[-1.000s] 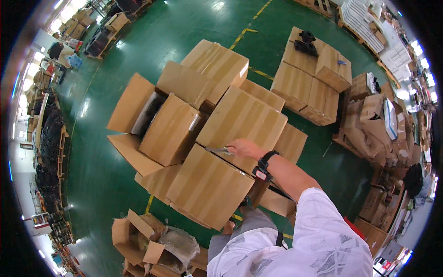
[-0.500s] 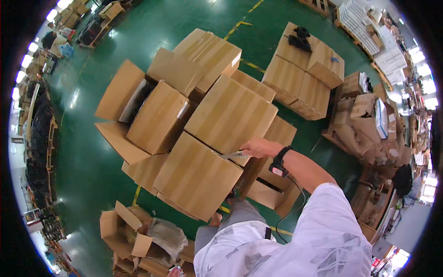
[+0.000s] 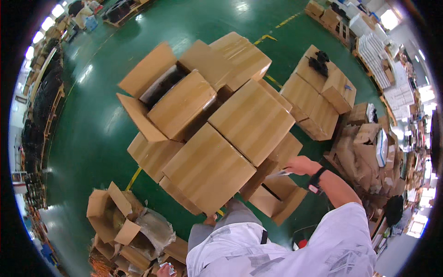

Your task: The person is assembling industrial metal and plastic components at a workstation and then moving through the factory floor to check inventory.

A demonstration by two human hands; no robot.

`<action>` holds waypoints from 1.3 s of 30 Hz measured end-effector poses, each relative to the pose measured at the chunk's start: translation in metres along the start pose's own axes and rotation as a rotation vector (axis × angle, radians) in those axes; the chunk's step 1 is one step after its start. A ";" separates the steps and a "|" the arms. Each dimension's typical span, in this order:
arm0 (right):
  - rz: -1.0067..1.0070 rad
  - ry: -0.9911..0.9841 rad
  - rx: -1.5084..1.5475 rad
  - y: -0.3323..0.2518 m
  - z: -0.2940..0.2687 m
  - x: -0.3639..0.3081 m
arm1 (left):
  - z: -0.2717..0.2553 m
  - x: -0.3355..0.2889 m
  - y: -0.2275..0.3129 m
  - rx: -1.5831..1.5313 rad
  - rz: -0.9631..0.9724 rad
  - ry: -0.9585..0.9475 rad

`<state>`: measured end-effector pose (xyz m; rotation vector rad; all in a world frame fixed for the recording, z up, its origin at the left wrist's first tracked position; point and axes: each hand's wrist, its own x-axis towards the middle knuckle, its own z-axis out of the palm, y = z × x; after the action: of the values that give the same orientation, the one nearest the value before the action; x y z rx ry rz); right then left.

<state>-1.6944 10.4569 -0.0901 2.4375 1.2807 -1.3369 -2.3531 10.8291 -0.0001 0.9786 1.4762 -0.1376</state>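
My right hand (image 3: 302,165) is closed round a thin silvery cutter (image 3: 278,174), whose exact shape is smeared by motion. It is off the right side of the stacked boxes, above an open carton (image 3: 281,201) at a lower level. Nearest to it are two large closed cardboard boxes: the near box (image 3: 210,168) and, beyond it, the far box (image 3: 251,122), side by side. At the lower edge my left hand (image 3: 165,271) is closed on something small and pale, mostly cut off by the frame.
Left of the stack, an open carton (image 3: 182,106) has its flaps raised and dark contents inside. Opened cartons with plastic wrap (image 3: 154,226) lie at the lower left. More closed boxes (image 3: 307,106) and a pallet of crumpled cardboard (image 3: 364,152) stand to the right on green floor.
My right hand with the cutter has drawn back to the right, from the edge between the two large boxes. The whole view has shifted, so the stack appears farther right.
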 end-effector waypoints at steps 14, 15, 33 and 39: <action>-0.189 0.191 -0.067 -0.276 -0.045 0.088 | -0.033 0.080 -0.020 -0.066 -0.136 0.095; -0.248 0.225 -0.173 -0.292 -0.046 0.097 | -0.039 0.083 -0.022 -0.090 -0.103 0.130; -0.269 0.059 -0.576 -0.342 -0.060 0.137 | -0.053 0.080 -0.134 -0.253 -0.296 0.169; -0.344 0.034 -0.624 -0.340 -0.068 0.138 | -0.021 0.078 -0.107 -0.326 -0.233 0.176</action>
<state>-1.8502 10.7934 -0.0462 1.8724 1.8438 -0.7677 -2.4234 10.8117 -0.1126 0.5653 1.7086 0.0223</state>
